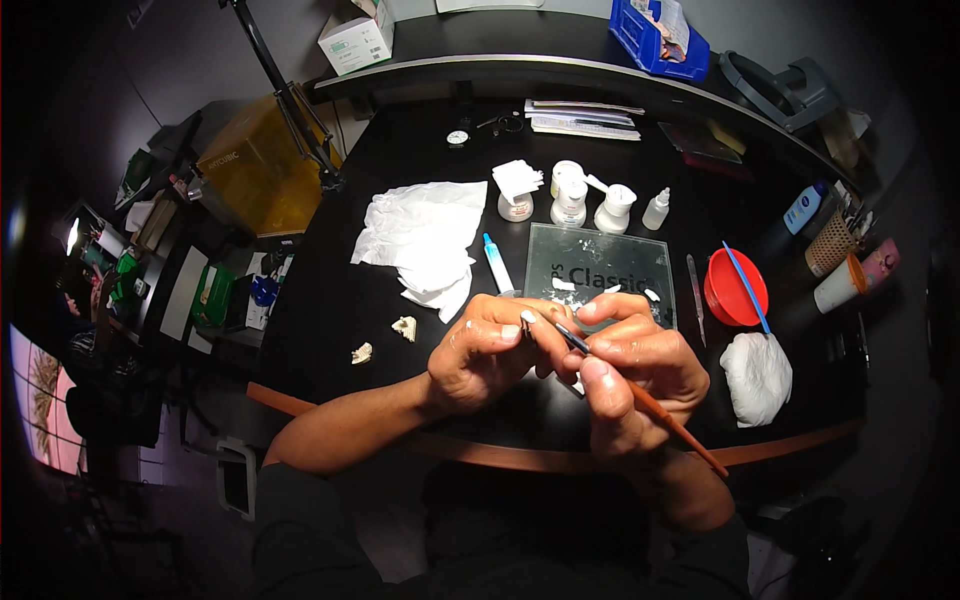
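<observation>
Left hand (pixel 472 352) curled, pinching small white piece (pixel 527 316), right hand (pixel 648 372) gripping slim tool (pixel 680 431), orange-brown, blackish toward the front

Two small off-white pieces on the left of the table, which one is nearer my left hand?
The right-hand piece is nearer your left hand; the left-hand piece lies farther from it and closer to the table's front edge.
</observation>
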### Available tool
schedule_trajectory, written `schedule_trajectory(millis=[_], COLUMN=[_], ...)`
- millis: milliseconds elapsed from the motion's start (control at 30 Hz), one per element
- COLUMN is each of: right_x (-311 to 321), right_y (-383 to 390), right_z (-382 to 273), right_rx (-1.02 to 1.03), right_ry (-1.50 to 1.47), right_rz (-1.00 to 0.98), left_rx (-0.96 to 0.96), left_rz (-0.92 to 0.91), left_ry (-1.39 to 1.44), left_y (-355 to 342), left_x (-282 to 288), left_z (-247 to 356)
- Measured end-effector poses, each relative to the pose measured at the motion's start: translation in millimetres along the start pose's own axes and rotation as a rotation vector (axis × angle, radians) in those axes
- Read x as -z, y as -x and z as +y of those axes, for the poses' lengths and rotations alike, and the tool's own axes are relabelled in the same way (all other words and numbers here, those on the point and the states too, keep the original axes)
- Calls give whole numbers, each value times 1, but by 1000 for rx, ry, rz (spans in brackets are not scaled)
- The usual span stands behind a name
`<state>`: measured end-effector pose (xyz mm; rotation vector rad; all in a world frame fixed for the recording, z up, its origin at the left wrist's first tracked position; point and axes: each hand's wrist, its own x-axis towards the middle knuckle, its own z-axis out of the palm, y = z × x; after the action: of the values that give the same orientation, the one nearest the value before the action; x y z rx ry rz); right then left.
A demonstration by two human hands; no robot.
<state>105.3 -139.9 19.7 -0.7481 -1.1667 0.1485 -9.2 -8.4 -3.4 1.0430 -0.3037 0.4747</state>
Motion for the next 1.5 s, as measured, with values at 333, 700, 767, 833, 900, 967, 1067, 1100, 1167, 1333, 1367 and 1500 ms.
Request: schedule_trajectory(millis=[333,700,767,833,900,967,1067,1100,1167,1333,1367,1500], right_x=[7,16,18,18,14,9,8,8,9,4,3,4], right_y=[-5,-9,-9,-7,-6,-5,-4,-4,-6,-6,-6,-3], right_z=[5,12,12,11,6,-3,-8,-8,-9,-7,-7,-6], right_rx=[-309,-21,-17,-8,9,4,23,21,39,51,60,53], right_ry=[-285,-40,-34,-48,-27,29,92,88,138,133,143,131], right_rz=[257,94,92,64,20,-22,-57,-54,-80,-36,-21,7], left_rx=[11,86,80,74,35,16,61,65,83,84,71,65], left_rz=[27,94,78,63,44,43,32,35,52,55,63,71], left_ry=[62,-56,-57,-62,-46,-22,-46,-48,-40,-42,-47,-12], left_y=[-4,-6,-6,-6,-3,0,-2,-2,-3,1,1,2], left_x=[-7,-21,-20,-17,-12,-8,-8,-8,-8,-3,-4,-6], left_z=[-8,-1,-1,0,-1,0,6,6,7,2,1,-1])
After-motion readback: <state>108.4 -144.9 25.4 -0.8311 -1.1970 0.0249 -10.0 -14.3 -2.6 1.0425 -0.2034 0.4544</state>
